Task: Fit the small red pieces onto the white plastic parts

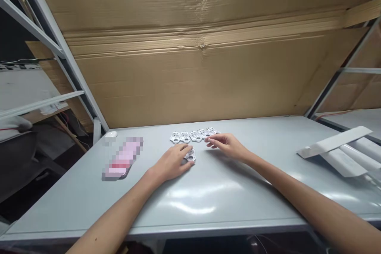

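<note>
A row of several small white plastic parts (193, 135) lies on the grey table (208, 194), near its far side. My left hand (172, 162) rests palm down on the table, fingers stretched over one more white part (191, 155) that lies in front of the row. My right hand (228, 145) hovers at the right end of the row, fingers loosely curled, fingertips touching the last part there. Neither hand has a part lifted off the table.
A blurred pink object (123, 158) and a small white case (110, 135) lie at the left. White tubes and flat strips (342, 152) lie at the right. A big cardboard sheet (202, 55) stands behind the table, with metal rack posts (68, 63) on both sides.
</note>
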A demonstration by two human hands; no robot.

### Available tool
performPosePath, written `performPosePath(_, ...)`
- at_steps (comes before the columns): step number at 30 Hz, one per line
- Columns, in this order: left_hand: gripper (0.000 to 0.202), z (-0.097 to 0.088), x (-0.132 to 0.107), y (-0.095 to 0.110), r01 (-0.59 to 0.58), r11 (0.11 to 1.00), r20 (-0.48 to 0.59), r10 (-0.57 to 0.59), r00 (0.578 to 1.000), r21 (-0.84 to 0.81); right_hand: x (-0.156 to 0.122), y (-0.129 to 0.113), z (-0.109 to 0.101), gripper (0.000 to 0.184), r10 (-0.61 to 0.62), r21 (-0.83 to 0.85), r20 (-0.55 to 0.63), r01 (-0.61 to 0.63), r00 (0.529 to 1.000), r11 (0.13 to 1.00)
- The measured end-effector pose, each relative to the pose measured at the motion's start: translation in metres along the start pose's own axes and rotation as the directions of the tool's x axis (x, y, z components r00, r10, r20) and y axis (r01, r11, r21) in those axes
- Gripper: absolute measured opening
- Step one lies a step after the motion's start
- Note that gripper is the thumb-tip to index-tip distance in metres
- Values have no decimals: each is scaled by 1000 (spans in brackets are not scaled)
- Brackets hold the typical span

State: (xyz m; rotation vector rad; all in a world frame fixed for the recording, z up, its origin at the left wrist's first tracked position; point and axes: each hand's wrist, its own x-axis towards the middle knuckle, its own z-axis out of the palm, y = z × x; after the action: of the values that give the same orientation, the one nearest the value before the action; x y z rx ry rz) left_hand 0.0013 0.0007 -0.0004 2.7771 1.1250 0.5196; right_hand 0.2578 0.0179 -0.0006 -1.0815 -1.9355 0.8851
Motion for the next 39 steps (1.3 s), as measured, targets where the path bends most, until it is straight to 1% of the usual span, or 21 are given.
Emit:
performPosePath(3, 35, -1, 0, 1, -7, 1000, 1, 7, 1000, 6, 1, 0, 3, 39, 76, 177, 40, -82, 996, 981)
performPosePath(6, 35, -1, 1, 1, -3, 1000, 5, 3, 1000, 8, 1, 2, 6, 39, 145, 279, 27, -147, 989, 949)
performPosePath(9, 35, 0, 2, 2, -3, 1000, 2, 3, 1000, -4, 1, 3, 9, 36, 192, 370, 49, -196, 980, 908)
performPosePath(11, 36, 1, 2, 2, 0, 1000, -5, -1, 1000, -9, 1, 2, 10, 32, 237, 437, 55, -237, 970, 868)
performPosePath(15, 40, -1, 1, 0, 12, 1000, 14, -12, 1000, -15, 1, 5, 9, 26, 372, 554, 44, -333, 927, 763)
performPosePath(17, 46, -4, -1, -2, 11, 1000, 29, -11, 1000, -19, 1, 10, 8, 23, 394, 599, 61, -350, 917, 720)
performPosePath(19, 53, -8, -2, -6, 17, 1000, 40, -17, 999, -13, 1, 14, 6, 20, 390, 644, 85, -349, 917, 681)
performPosePath(20, 54, -10, -2, -7, 24, 1000, 43, -23, 999, -7, 1, 15, 6, 19, 389, 660, 93, -349, 916, 665)
performPosePath(22, 50, -11, -2, -8, 34, 999, 46, -34, 998, 3, 0, 15, 5, 19, 393, 680, 101, -352, 914, 643)
performPosePath(25, 37, -8, 0, -5, 41, 999, 28, -41, 999, 12, -1, 13, 5, 21, 389, 690, 99, -345, 916, 636)
performPosePath(28, 29, 0, 3, 1, 50, 999, -17, -50, 999, -7, -1, 10, 6, 18, 354, 684, 105, -326, 929, 653)
performPosePath(31, 32, 5, 4, 4, 36, 998, -36, -38, 999, -51, -1, 7, 7, 18, 341, 663, 105, -321, 934, 676)
performPosePath(34, 39, 5, 3, 4, 25, 997, -18, -26, 999, -68, -1, 5, 8, 22, 324, 633, 113, -319, 939, 705)
performPosePath(39, 37, 2, 3, 4, -2, 997, -31, -1, 1000, -71, -2, 0, 7, 24, 286, 602, 150, -316, 947, 733)
